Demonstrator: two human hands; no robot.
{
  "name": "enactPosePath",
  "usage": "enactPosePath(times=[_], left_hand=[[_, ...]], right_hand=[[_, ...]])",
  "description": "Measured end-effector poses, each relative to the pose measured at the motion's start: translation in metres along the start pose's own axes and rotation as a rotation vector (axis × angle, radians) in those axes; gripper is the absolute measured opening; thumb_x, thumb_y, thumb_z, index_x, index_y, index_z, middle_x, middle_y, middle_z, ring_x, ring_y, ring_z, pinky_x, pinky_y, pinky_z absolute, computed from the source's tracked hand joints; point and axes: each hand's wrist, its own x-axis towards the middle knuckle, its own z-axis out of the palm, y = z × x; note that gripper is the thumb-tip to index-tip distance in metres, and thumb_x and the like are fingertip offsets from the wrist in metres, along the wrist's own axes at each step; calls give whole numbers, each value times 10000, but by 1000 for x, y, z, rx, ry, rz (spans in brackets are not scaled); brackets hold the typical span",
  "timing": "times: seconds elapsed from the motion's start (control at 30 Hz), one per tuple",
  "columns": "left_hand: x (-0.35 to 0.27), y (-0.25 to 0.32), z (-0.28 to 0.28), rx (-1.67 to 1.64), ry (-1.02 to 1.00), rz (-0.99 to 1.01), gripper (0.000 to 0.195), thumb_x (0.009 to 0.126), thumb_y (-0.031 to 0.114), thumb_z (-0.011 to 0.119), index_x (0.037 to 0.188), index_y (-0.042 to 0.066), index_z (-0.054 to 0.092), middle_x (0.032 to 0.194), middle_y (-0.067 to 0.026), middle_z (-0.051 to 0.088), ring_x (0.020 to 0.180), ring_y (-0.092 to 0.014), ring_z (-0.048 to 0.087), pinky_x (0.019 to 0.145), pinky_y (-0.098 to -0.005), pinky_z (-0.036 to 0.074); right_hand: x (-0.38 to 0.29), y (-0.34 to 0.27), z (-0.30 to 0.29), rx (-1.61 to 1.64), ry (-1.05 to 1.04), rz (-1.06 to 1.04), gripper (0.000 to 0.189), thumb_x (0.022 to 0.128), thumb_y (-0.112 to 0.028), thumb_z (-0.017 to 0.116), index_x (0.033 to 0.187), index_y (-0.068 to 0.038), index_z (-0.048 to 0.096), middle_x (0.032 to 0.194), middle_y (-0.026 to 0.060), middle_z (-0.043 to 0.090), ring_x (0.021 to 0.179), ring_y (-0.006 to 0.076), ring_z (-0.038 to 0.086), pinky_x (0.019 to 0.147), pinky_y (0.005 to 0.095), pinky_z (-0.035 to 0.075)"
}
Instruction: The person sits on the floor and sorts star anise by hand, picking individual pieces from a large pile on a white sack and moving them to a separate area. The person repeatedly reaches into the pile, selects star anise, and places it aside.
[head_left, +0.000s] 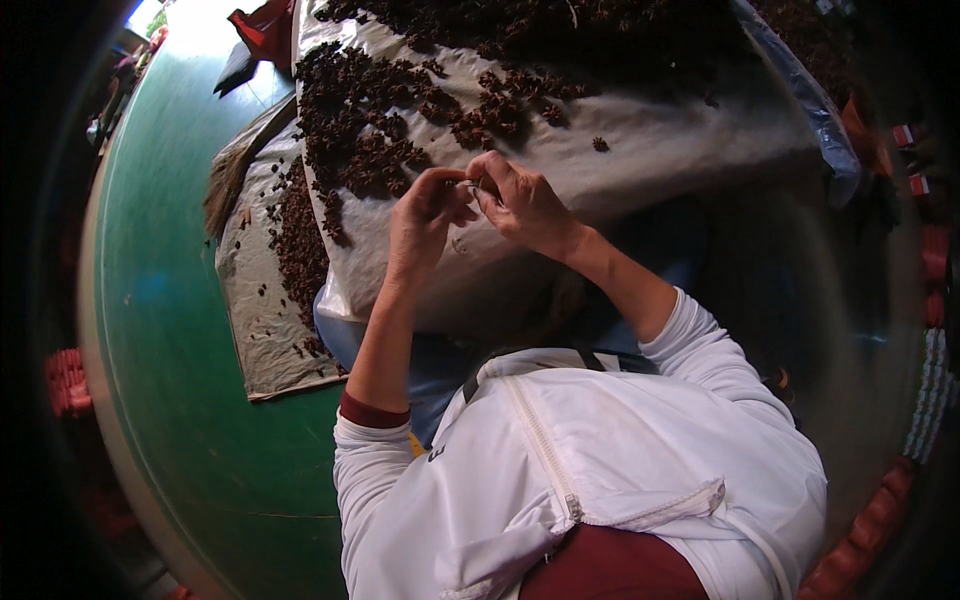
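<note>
My left hand (429, 212) and my right hand (525, 201) meet above the near part of a pale plastic sheet (652, 142). Pinched in the fingertips of my right hand is a small thin thing (473, 183), largely hidden by the fingers and too small to identify. My left forefinger reaches to that same spot, its other fingers loosely curled; whether it grips the thing too is unclear. Dried star anise (360, 135) lies scattered on the sheet just beyond my hands. One single star anise pod (600, 144) sits apart on the right.
A darker mass of star anise (570, 37) covers the far side. On the green floor (180, 315) at left, a second sheet (251, 300) bears more reddish-brown pieces (300, 247), with a straw broom (232, 176) across it. A clear plastic edge (810, 97) borders the right.
</note>
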Motion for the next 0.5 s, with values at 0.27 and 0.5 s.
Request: enactPosePath(times=[0.27, 0.5], left_hand=[[13, 1, 13, -556, -7, -179, 189, 930, 122, 635, 1078, 5, 621, 885, -21, 620, 740, -66, 500, 673, -211, 409], [5, 11, 7, 14, 17, 94, 184, 897, 4, 613, 1076, 29, 645, 901, -5, 627, 805, -97, 584, 683, -254, 480]], right_hand=[[2, -20, -27, 475, -172, 376, 148, 884, -40, 585, 969, -78, 471, 773, -43, 457, 698, 39, 422, 620, 203, 368], [-14, -26, -58, 924, -288, 517, 144, 884, -67, 590, 967, -82, 473, 776, -51, 426, 678, 47, 349, 602, 207, 344]])
